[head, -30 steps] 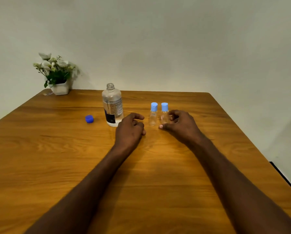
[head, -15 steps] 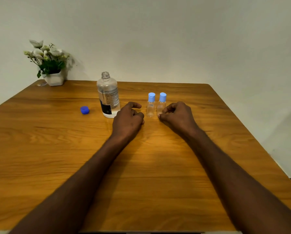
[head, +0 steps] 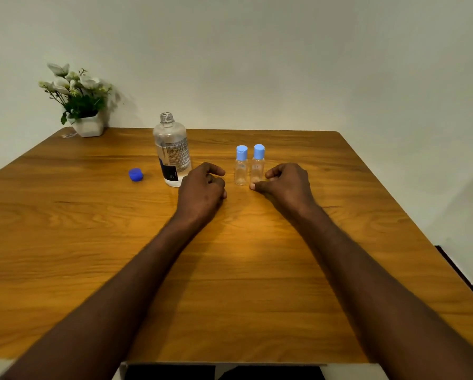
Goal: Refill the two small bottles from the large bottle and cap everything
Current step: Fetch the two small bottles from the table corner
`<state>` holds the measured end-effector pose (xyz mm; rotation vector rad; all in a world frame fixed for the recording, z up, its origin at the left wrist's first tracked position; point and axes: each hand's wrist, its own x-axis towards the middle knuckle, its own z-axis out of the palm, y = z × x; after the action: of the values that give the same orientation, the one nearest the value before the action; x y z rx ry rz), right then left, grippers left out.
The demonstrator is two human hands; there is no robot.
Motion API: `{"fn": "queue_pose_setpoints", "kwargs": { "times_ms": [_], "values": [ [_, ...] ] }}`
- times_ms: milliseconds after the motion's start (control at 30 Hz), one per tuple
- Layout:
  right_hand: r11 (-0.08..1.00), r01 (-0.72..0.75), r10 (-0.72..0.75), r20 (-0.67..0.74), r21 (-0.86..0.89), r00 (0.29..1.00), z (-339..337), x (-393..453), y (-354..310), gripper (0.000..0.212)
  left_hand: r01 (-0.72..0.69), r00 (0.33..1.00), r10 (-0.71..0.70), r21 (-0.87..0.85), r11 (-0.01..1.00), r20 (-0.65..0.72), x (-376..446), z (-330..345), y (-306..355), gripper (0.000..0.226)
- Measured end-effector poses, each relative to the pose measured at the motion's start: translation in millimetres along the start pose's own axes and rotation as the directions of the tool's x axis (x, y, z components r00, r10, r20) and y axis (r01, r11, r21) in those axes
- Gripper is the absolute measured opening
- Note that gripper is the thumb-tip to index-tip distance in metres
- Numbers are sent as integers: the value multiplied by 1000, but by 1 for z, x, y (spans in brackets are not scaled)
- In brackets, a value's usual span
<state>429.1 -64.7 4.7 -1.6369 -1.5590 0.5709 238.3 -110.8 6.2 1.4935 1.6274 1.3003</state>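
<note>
Both hands rest knuckles-up on the brown wood-grain tabletop (head: 65, 242), and each grip is loose: the left hand (head: 202, 187) has its fingers curled lightly inward with nothing inside them, and the right hand (head: 287, 185) is likewise half-curled and holds nothing, its thumb tip lying just beside the base of the nearer small bottle; whether it touches cannot be told. Between the two hands, a little farther back, stand two small clear plastic bottles (head: 241, 171), side by side and upright, each with a light blue flip cap on. One large clear plastic bottle with a printed label (head: 172, 152) stands upright just beyond the left hand's knuckles, its neck uncapped. One dark blue round cap (head: 135, 174) lies on the tabletop to that bottle's left, apart from it. One white pot of white flowers (head: 79, 105) sits at the far left corner.
</note>
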Motion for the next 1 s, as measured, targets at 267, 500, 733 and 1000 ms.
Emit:
{"fn": "queue_pose_setpoints", "kwargs": {
  "times_ms": [267,500,733,1000],
  "values": [
    [980,96,-65,-176,172,982,-15,-35,-12,36,-219,955,185,-130,967,-232,-29,-25,12,16],
    [796,547,-451,-349,260,822,6,-72,-72,22,-375,840,335,-10,927,-427,-31,-87,-7,19],
    [876,334,-296,-159,348,942,98,-59,-131,55,-174,903,89,-170,970,-419,2,-116,-37,26],
    [965,223,-219,-47,138,975,151,-32,-109,86,-117,923,29,-209,971,-384,10,-110,-40,27]
  ]
}}
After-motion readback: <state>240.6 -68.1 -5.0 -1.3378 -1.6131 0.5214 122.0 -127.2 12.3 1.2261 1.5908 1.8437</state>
